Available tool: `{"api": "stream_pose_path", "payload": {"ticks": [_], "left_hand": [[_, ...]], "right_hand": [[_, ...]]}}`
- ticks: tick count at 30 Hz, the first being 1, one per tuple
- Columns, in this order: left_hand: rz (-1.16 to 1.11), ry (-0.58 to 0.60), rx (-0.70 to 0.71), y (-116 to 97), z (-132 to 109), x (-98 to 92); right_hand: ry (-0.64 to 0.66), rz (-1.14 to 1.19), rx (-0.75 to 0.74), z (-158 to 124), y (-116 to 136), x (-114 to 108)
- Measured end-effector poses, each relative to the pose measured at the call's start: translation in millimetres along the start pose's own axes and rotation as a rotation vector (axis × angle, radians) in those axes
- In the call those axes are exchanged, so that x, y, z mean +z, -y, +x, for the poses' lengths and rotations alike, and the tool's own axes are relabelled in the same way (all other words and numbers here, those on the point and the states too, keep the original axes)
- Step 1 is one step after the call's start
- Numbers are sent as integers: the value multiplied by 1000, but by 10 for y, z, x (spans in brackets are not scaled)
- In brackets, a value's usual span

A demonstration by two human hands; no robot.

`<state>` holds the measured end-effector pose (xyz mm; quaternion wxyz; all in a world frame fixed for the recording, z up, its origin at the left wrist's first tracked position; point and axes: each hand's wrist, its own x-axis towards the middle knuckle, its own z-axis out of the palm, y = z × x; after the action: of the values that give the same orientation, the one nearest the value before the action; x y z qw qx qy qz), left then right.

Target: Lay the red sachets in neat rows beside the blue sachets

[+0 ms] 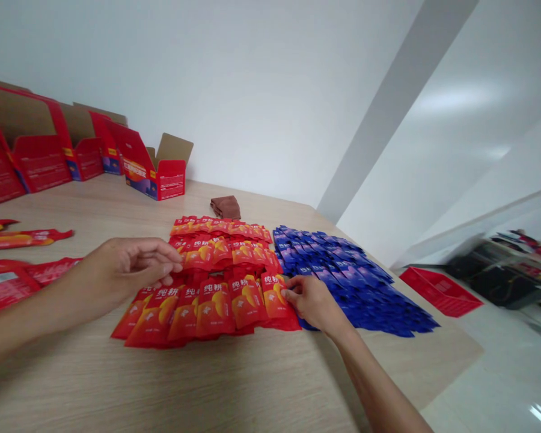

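Note:
Several red-orange pouches (214,305) lie in overlapping rows on the wooden table. My right hand (310,300) pinches the edge of a red pouch (275,294) at the right end of the front row. Over the left side of the rows hovers my left hand (139,264), its fingers loosely curled and apart, with nothing visible in them. Blue pouches (342,270) are spread in overlapping rows to the right of the red ones, beside my right hand.
Open red cartons (153,165) stand along the back left. A folded brown cloth (226,207) lies behind the red rows. More red pouches (9,282) are at the left edge. Beyond the table's right edge are a red box (442,291) and a blurred shelf (509,264).

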<state>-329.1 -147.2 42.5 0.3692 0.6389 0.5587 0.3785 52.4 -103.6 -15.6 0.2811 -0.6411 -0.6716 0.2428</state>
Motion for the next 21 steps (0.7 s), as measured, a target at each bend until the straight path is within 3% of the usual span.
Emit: {"api": "stream_pose_path", "payload": {"ticks": [7,11,13,15,18,21], "left_hand": [[353,-210,-9,196,-83,-847],[509,-277,-34,499,78,-1358],[653,-254,-73,698,172,-1533],[776,-168,-108,899,241,-1621],[794,-25,-97,1167,280,-1606],[671,-100,-29,1334,299,-1521]], "right_hand": [[-1,-137,-85,-65,73,3],[-34,-155,-102,-76,83,7],[-68,-151,-113,-91,101,1],[-109,-144,-120,-115,123,-8],[-156,-129,-129,-156,147,-12],[-182,-104,-141,-184,155,-1]]}}
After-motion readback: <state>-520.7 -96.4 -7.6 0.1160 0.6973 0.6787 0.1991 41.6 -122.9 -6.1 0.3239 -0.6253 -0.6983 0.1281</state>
